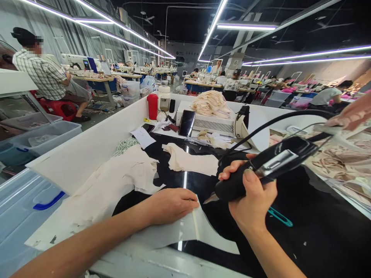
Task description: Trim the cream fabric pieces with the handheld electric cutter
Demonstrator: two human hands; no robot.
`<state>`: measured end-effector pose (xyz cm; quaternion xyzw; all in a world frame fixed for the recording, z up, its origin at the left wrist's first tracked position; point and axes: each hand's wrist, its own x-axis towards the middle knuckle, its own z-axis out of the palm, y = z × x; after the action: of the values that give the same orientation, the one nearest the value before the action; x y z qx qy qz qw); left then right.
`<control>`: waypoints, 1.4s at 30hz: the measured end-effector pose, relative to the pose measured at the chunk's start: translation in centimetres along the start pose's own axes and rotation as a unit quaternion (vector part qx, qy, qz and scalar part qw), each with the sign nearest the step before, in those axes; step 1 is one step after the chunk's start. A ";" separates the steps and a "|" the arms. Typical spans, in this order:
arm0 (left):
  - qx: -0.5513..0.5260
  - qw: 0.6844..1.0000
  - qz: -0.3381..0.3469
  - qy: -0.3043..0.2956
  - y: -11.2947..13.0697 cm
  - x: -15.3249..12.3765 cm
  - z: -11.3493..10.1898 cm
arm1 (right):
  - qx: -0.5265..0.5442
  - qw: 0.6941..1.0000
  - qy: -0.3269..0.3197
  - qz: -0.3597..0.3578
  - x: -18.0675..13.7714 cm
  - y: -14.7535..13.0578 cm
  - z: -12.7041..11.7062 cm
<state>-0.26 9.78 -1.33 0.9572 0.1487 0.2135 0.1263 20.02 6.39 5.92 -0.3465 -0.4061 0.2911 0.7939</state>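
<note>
My left hand (171,204) lies flat on a cream fabric piece (199,229) on the glossy black worktable (319,231), fingers pressed on the fabric's edge. My right hand (249,193) is wrapped round a black corded hand tool (266,164) with a metal plate on its body. Its pointed tip (210,199) hovers just right of my left fingertips, over the fabric's edge. The tool's black cable (275,121) arcs up to the right.
More cream fabric pieces (191,160) lie on the table, and a stack (211,104) sits on a white box. A red cup (152,106), phones and a white partition (95,143) stand at the back left. Teal snips (279,217) lie near my right wrist. Another person's hand (352,114) reaches in at right.
</note>
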 end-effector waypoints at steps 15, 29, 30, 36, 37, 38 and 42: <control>0.006 1.000 0.018 0.020 0.2 -0.1 0.0 | 0.014 1.000 -0.017 -0.011 -0.1 1.4 0.5; 0.006 1.000 0.015 0.000 0.0 -0.4 -0.4 | 0.021 1.000 -0.014 -0.012 -0.6 0.6 0.1; 0.007 1.000 0.013 -0.001 -0.1 -0.4 -0.5 | 0.022 1.000 -0.015 -0.011 -0.7 0.5 0.0; -0.008 1.000 0.001 -0.014 0.0 -0.3 -0.8 | 0.010 0.999 -0.029 -0.018 -1.2 1.0 -0.1; -0.013 1.000 0.000 -0.016 -0.1 -0.3 -0.8 | 0.003 0.999 -0.030 -0.018 -1.2 1.1 -0.1; -0.017 1.000 0.000 -0.017 -0.2 -0.4 -0.8 | -0.004 0.999 -0.030 -0.018 -1.1 1.1 -0.1; -0.020 1.000 0.003 -0.017 -0.5 -0.5 -0.6 | 0.002 0.999 -0.034 -0.021 -0.9 0.7 -0.1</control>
<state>-1.08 10.18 -1.13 0.9584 0.1396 0.2003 0.1479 19.50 6.12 4.97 -0.3263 -0.4393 0.2862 0.7865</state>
